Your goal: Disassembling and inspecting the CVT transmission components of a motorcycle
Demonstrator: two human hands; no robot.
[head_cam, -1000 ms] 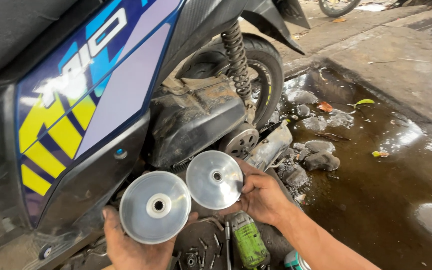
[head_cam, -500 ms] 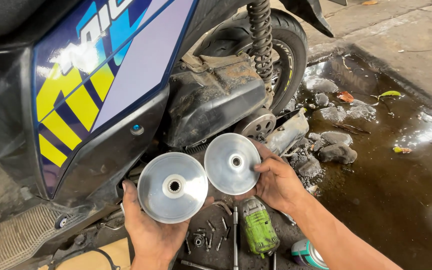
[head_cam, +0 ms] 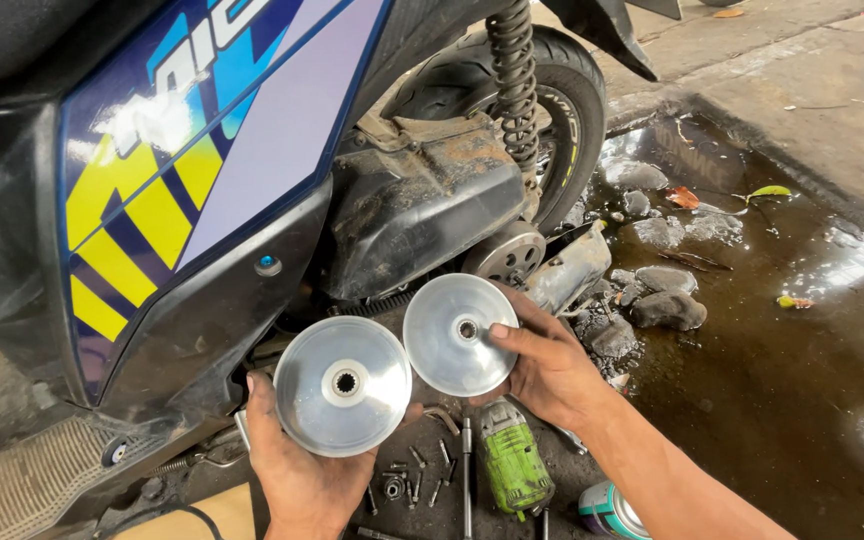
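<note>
Beside scooter (head_cam: 202, 200), discs (head_cam: 343, 385) (both) lower.

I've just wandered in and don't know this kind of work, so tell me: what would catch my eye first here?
Two shiny metal discs sit at the centre: the left hand cups the larger disc, and the right hand holds the smaller disc beside it. Behind them stands a scooter with blue, yellow and lilac side panels. Below the hands a green power tool lies among loose bolts, and a dark puddle spreads to the right.
</note>
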